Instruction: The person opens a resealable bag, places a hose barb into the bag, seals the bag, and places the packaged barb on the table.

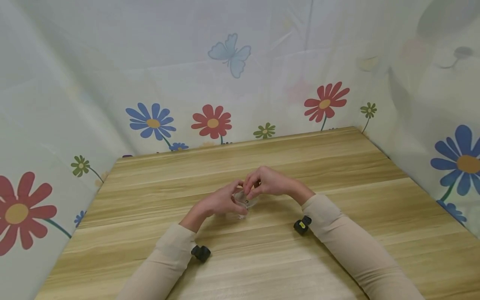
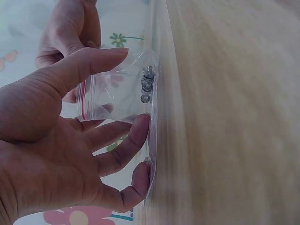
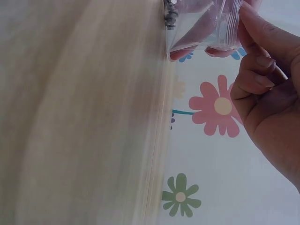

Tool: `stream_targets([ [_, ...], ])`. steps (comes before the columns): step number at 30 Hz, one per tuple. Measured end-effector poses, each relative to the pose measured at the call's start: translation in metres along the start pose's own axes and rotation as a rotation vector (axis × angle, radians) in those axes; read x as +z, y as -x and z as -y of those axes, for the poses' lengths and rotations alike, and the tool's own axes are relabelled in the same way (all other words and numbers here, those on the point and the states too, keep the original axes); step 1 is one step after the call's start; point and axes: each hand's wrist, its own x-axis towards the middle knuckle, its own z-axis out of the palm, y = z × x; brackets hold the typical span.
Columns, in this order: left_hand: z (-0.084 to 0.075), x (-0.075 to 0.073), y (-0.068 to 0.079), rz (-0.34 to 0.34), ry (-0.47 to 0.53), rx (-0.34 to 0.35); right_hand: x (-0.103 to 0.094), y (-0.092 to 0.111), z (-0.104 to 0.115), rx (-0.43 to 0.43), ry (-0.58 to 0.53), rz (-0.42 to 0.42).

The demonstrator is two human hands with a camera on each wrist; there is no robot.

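A small clear zip-lock bag point(image 2: 124, 96) with a red line along its seal stands upright at the table surface. Several small metal pieces, perhaps screws point(image 2: 146, 85), sit at its bottom. My left hand point(image 1: 219, 202) holds the bag from the side, thumb in front and fingers curved behind. At the bag's top, my right hand point(image 1: 270, 182) pinches the zip edge between thumb and forefinger, its other fingers curled. More clear plastic point(image 2: 152, 161) lies under the left fingertips; whether it is a separate piece I cannot tell.
A wood-grain table point(image 1: 157, 183) spreads beneath both hands. Pale curtains point(image 1: 270, 71) printed with flowers and a butterfly hang behind it and at both sides. Each sleeve carries a small black camera, one on the left point(image 1: 201, 253) and one on the right point(image 1: 302, 225).
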Motion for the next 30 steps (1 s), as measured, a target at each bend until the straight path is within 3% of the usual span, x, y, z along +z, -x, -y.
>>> stream_targets([
  [11,-0.0001,0.0000,-0.0008,0.015,0.013,0.017,-0.0003,0.0005,0.0019,0.008,-0.016,0.014],
  [30,0.0021,-0.0041,0.0022,-0.030,-0.017,0.015,0.0010,0.0044,0.0082,-0.010,0.003,0.101],
])
